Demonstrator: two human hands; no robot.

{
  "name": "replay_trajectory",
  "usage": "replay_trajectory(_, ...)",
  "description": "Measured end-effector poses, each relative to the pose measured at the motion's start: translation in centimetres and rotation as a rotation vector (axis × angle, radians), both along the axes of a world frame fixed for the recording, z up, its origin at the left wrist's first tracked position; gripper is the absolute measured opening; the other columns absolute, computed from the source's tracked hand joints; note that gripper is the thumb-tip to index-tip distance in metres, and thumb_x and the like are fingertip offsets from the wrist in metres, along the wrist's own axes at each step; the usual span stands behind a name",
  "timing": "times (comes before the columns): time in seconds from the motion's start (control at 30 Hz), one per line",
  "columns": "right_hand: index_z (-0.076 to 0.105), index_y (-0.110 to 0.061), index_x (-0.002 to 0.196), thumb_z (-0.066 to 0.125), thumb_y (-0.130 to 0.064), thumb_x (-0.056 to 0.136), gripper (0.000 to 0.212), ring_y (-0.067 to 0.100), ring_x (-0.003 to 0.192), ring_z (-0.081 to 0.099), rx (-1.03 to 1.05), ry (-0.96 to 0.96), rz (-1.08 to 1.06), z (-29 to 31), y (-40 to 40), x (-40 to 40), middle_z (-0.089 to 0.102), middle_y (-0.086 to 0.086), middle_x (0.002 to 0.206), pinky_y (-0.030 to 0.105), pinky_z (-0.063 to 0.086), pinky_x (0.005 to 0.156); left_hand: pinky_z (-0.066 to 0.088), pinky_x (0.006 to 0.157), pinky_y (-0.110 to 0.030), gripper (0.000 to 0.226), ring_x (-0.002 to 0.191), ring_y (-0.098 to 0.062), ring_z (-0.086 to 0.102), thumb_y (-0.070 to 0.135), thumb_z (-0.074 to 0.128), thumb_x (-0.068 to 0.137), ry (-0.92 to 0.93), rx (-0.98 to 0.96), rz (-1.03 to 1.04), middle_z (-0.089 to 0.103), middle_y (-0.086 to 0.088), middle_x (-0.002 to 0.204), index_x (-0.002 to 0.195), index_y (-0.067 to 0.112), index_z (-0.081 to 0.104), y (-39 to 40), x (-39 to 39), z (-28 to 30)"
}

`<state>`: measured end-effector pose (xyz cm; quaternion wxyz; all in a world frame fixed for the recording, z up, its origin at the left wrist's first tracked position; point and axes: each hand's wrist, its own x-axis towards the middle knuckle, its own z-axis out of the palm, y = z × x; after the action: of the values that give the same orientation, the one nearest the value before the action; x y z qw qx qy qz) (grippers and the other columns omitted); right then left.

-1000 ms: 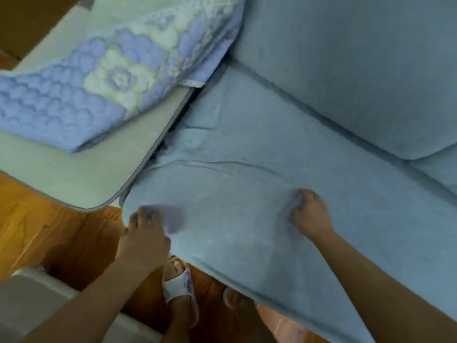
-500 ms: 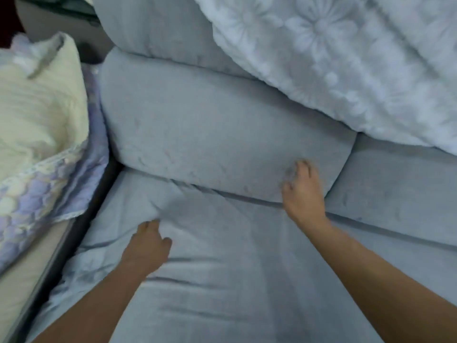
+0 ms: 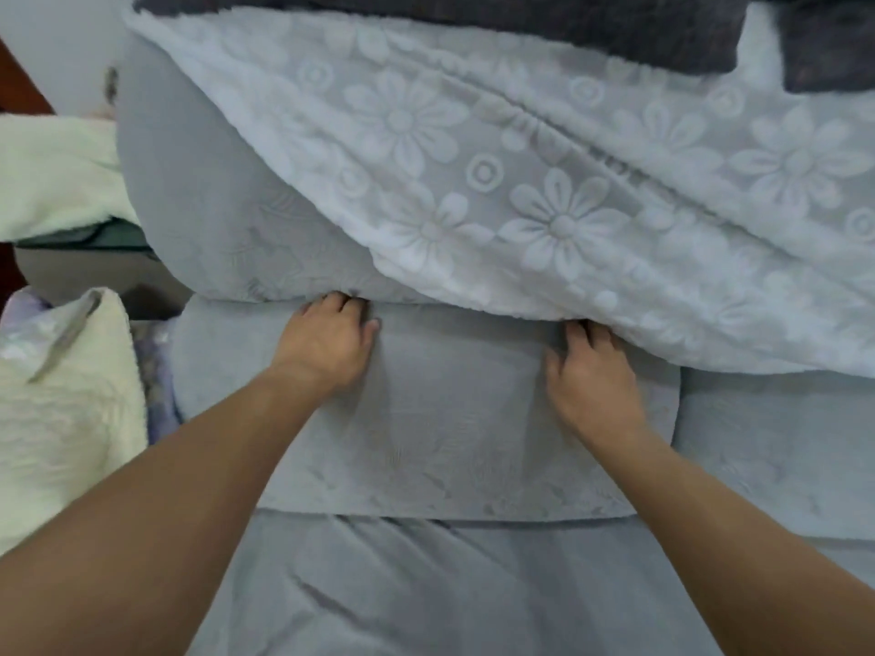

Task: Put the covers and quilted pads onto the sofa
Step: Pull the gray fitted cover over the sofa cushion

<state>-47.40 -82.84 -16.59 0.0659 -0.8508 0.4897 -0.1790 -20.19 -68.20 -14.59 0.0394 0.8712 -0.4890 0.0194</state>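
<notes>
Head view: both hands are up on the grey back cushion [image 3: 473, 419] of the sofa [image 3: 776, 447], at its top edge. The left hand [image 3: 326, 343] lies palm down near the cushion's top left corner, fingers curled over the edge into the seam under the upper grey cushion [image 3: 213, 205]; fingertips are hidden in the seam, so whether it grips fabric I cannot tell. The right hand [image 3: 592, 376] lies palm down further right on the same top edge, fingers pushed in under the hem of the white flowered pad [image 3: 544, 182]; fingertips are hidden, so a grip cannot be told there either. The white flowered pad drapes over the sofa back, slanting down from top left to the right edge, its lower hem resting on the back cushion's top right part. A dark grey cover [image 3: 521, 21] lies along the top edge above the pad. The grey seat cover [image 3: 426, 584] shows some wrinkles at the bottom, below the back cushion. A cream quilted pad [image 3: 61, 409] with a purple edge sits at the left, beside the sofa's left end.

Against half a second ago: the left hand was flat on the seat cover near the seat-back seam and is now up at the back cushion's top edge. The right hand was on the cushion's lower front and is now at the pad's hem. The camera has tilted up, showing more of the flowered pad and the dark cover.
</notes>
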Motion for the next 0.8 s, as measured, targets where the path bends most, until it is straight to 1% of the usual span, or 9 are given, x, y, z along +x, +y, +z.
replay_trajectory(0.07,0.047,-0.006,0.143,0.067,-0.023,0.09,0.059,0.05,0.12,0.046,-0.002,-0.03,0.019,-0.6,0.3,-0.1,0.042,0.028,0.141,0.054,0.048,0.094,0.037,0.106,-0.042,0.055,0.127,-0.034,0.05,0.047,0.037,0.103,-0.041,0.029,-0.015,0.055,-0.014,0.138,0.141,0.011,0.051,-0.5,0.5,-0.6)
replay_trajectory(0.17,0.043,-0.012,0.147,0.067,-0.026,0.089,0.065,0.048,0.127,0.041,0.053,-0.032,0.014,-0.7,0.1,0.1,0.037,0.025,0.146,0.052,0.045,0.1,0.025,0.118,-0.042,0.062,0.139,-0.03,0.04,0.052,0.036,0.102,-0.054,0.102,-0.091,0.049,-0.012,0.149,0.148,0.011,0.04,-0.8,1.9,-2.0)
replay_trajectory(0.3,0.03,-0.018,0.154,0.062,-0.024,0.091,0.07,0.036,0.135,0.035,0.164,-0.023,0.044,-0.2,0.1,-0.2,0.031,0.014,0.153,0.043,0.038,0.108,0.022,0.116,-0.046,0.073,0.143,-0.027,0.036,0.07,0.025,0.096,0.062,0.177,-0.014,0.044,-0.005,0.154,0.15,0.023,0.037,-3.2,2.1,-1.1)
replay_trajectory(0.37,0.031,-0.018,0.154,0.062,-0.018,0.09,0.071,0.032,0.135,0.034,0.19,-0.059,0.08,0.0,0.8,-1.1,0.034,0.011,0.152,0.04,0.035,0.11,0.025,0.113,-0.046,0.07,0.14,-0.028,0.039,0.071,0.023,0.097,0.03,0.156,-0.002,0.047,-0.004,0.151,0.146,0.025,0.043,-3.4,1.1,-1.1)
replay_trajectory(0.5,0.039,-0.018,0.15,0.061,-0.013,0.089,0.065,0.026,0.127,0.041,0.202,-0.16,0.05,0.3,1.5,-3.4,0.047,0.007,0.138,0.038,0.038,0.108,0.043,0.095,-0.037,0.04,0.117,-0.029,0.059,0.045,0.038,0.105,-0.041,0.137,-0.183,0.065,-0.008,0.129,0.126,0.02,0.062,-3.7,1.4,-0.7)
replay_trajectory(0.57,0.041,-0.017,0.149,0.062,-0.011,0.088,0.064,0.025,0.129,0.04,0.201,-0.179,0.025,0.9,1.5,-4.5,0.047,0.006,0.14,0.036,0.035,0.11,0.045,0.086,-0.035,0.033,0.107,-0.029,0.063,0.038,0.042,0.105,-0.026,0.12,-0.289,0.069,-0.009,0.118,0.116,0.016,0.064,-2.8,1.3,0.0)
replay_trajectory(0.67,0.045,-0.013,0.145,0.066,-0.012,0.084,0.065,0.033,0.126,0.044,0.188,-0.154,-0.04,2.4,1.0,-6.0,0.05,0.013,0.136,0.042,0.036,0.108,0.044,0.075,-0.035,0.025,0.086,-0.03,0.066,0.031,0.048,0.103,-0.016,0.123,-0.466,0.071,-0.009,0.092,0.088,0.018,0.064,0.1,-0.1,1.6)
replay_trajectory(0.73,0.041,-0.014,0.147,0.066,-0.017,0.083,0.069,0.039,0.125,0.044,0.199,-0.083,-0.076,4.3,0.4,-6.4,0.047,0.017,0.137,0.046,0.037,0.107,0.048,0.062,-0.032,0.017,0.064,-0.028,0.065,0.02,0.059,0.089,-0.086,0.158,-0.604,0.066,-0.005,0.071,0.073,0.022,0.062,3.2,-1.9,2.7)
replay_trajectory(0.8,0.032,-0.019,0.151,0.064,-0.023,0.084,0.074,0.039,0.129,0.039,0.262,-0.037,-0.107,6.9,-0.6,-6.5,0.039,0.016,0.144,0.049,0.036,0.109,0.048,0.055,-0.029,0.009,0.052,-0.024,0.057,0.02,0.058,0.074,-0.151,0.223,-0.73,0.06,-0.002,0.06,0.066,0.023,0.062,7.3,-3.9,3.0)
